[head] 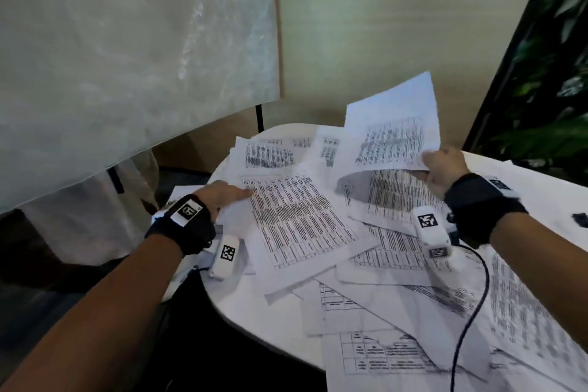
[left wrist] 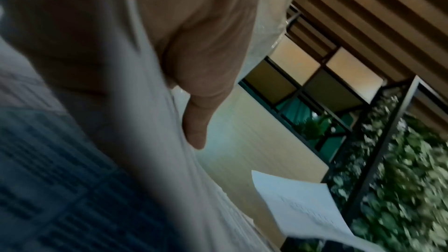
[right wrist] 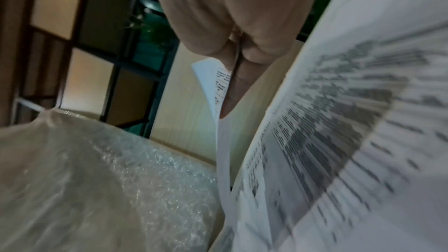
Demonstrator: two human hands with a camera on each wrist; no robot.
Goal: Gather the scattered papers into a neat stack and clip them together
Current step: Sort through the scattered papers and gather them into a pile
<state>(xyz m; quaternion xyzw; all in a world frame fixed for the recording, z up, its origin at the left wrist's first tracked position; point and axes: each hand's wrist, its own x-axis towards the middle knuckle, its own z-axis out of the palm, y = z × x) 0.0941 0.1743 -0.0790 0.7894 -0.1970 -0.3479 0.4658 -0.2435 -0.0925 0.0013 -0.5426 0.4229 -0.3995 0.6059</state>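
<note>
Several printed sheets (head: 397, 289) lie scattered and overlapping on a white round table (head: 254, 315). My right hand (head: 445, 169) holds one sheet (head: 394, 134) lifted above the pile at the far side; its free end rises toward the wall. In the right wrist view the fingers (right wrist: 232, 83) pinch that sheet's edge (right wrist: 215, 83). My left hand (head: 222, 192) lies flat with straight fingers on the left edge of a large printed sheet (head: 296, 219). The left wrist view shows the thumb (left wrist: 196, 133) against paper (left wrist: 150, 160). A small dark object (head: 579, 219), possibly a clip, sits at the far right.
A board wrapped in bubble wrap (head: 127, 57) leans at the left, close to the table. A beige wall (head: 381, 25) stands behind, and a black-framed plant wall (head: 547, 79) at the right. A black cable (head: 471, 312) runs from my right wrist over the papers.
</note>
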